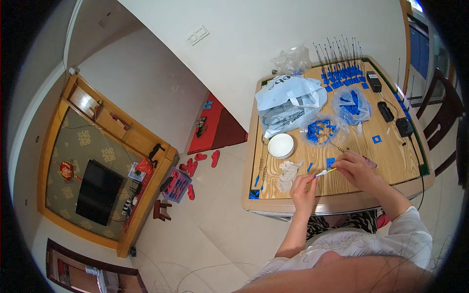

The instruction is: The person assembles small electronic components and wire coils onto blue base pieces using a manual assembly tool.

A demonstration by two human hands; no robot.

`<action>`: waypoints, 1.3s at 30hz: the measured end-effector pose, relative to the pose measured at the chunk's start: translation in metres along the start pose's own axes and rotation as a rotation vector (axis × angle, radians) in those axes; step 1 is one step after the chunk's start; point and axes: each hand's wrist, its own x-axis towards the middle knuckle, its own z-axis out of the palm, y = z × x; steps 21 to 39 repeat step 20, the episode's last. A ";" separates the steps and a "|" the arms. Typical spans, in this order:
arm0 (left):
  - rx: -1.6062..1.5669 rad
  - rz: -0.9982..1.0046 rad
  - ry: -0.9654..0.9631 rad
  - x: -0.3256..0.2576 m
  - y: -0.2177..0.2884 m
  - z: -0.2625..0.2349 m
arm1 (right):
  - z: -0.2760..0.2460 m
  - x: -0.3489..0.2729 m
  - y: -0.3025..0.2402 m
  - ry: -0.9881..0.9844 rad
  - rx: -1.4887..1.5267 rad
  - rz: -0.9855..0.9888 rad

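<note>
Near the table's front edge, my left hand (303, 191) pinches a small white piece (320, 174), with a bit of blue at its end. My right hand (352, 168) has its fingertips closed on a thin yellow-green stick (332, 170) that meets the white piece; its exact kind is too small to tell. Just behind them lies a blue square piece (330, 161), with a dark spring (338, 147) beyond it. Beside my left hand are a crumpled white tissue (288, 175) and a small blue part (309, 167).
Past my hands stand a white bowl (281, 145), a pale blue bag (291, 100) holding springs, and see-through bags of blue parts (320, 131). Several spring rods on blue bases (344, 75) stand at the back. A black adapter (404, 127) with a cable sits right, near a chair (442, 115).
</note>
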 end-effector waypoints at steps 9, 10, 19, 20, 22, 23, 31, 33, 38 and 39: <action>0.004 0.009 0.008 0.000 -0.001 0.001 | -0.001 0.001 0.000 0.001 -0.014 -0.009; 0.011 0.017 0.011 0.000 -0.001 0.002 | 0.000 0.001 0.001 0.000 -0.012 -0.002; 0.006 -0.006 -0.014 0.000 0.000 0.002 | -0.003 0.001 0.002 -0.018 -0.025 -0.012; 0.007 -0.006 -0.013 0.000 0.000 0.002 | -0.003 0.001 0.002 -0.019 -0.028 -0.022; 0.007 -0.006 -0.013 0.000 0.000 0.002 | -0.003 0.001 0.002 -0.019 -0.028 -0.022; 0.007 -0.006 -0.013 0.000 0.000 0.002 | -0.003 0.001 0.002 -0.019 -0.028 -0.022; 0.007 -0.006 -0.013 0.000 0.000 0.002 | -0.003 0.001 0.002 -0.019 -0.028 -0.022; 0.007 -0.006 -0.013 0.000 0.000 0.002 | -0.003 0.001 0.002 -0.019 -0.028 -0.022; 0.007 -0.006 -0.013 0.000 0.000 0.002 | -0.003 0.001 0.002 -0.019 -0.028 -0.022; 0.007 -0.006 -0.013 0.000 0.000 0.002 | -0.003 0.001 0.002 -0.019 -0.028 -0.022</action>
